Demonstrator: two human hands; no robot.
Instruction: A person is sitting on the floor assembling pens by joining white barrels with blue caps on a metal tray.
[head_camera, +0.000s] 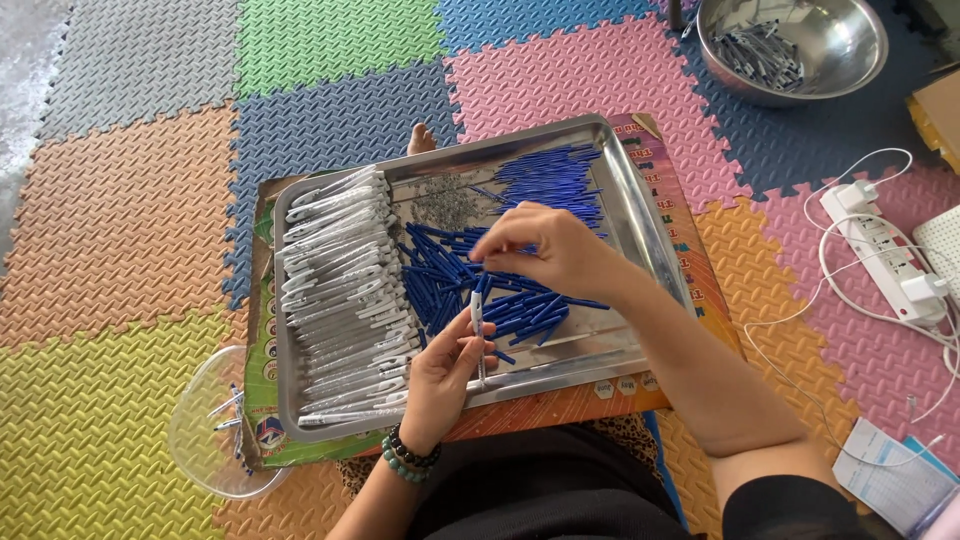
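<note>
Over steel tray (640, 215): left hand (445, 375) gripping upright grey pen barrel (478, 335), right hand (555, 250) pinching at blue refills (470, 275).

White barrels (340, 290) and blue refills (480, 290) crowd the tray (640, 215); its near edge lies bare.

Bowl (792, 45) cut off by top edge, upper right. Blue parts (520, 310) at frame centre partly hidden under right hand (555, 250). Specks (447, 203) in tray too small to tell.
</note>
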